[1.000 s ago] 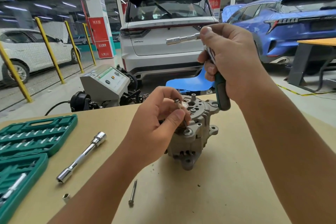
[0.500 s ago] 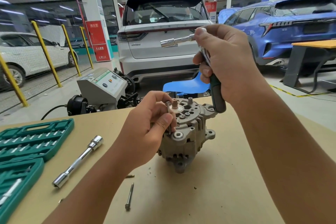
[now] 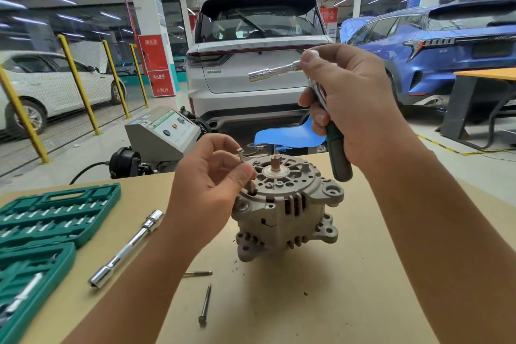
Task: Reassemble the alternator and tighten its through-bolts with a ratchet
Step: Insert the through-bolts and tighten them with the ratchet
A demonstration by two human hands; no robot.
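Observation:
A grey alternator (image 3: pixel 287 207) stands on the brown table (image 3: pixel 349 296) with its shaft end up. My left hand (image 3: pixel 212 184) pinches a through-bolt (image 3: pixel 245 170) that stands upright in a hole at the housing's left rim. Above and to the right, my right hand (image 3: pixel 351 103) grips a ratchet by its green handle (image 3: pixel 339 159); its chrome socket and extension (image 3: pixel 268 72) point left, well above the alternator. Two loose through-bolts lie on the table in front, one long (image 3: pixel 205 304) and one partly hidden under my left forearm (image 3: pixel 199 273).
An open green socket case (image 3: pixel 50 220) lies at the table's left edge. A chrome extension bar (image 3: pixel 127 248) lies between the case and my left arm. Behind the table stand a grey machine (image 3: pixel 164 131), a blue chair (image 3: pixel 290 134) and parked cars.
My left hand has lifted the through-bolt higher in its hole and shifted to the housing's left rim. The view moved, so the alternator shows more fully. The right hand keeps the ratchet raised.

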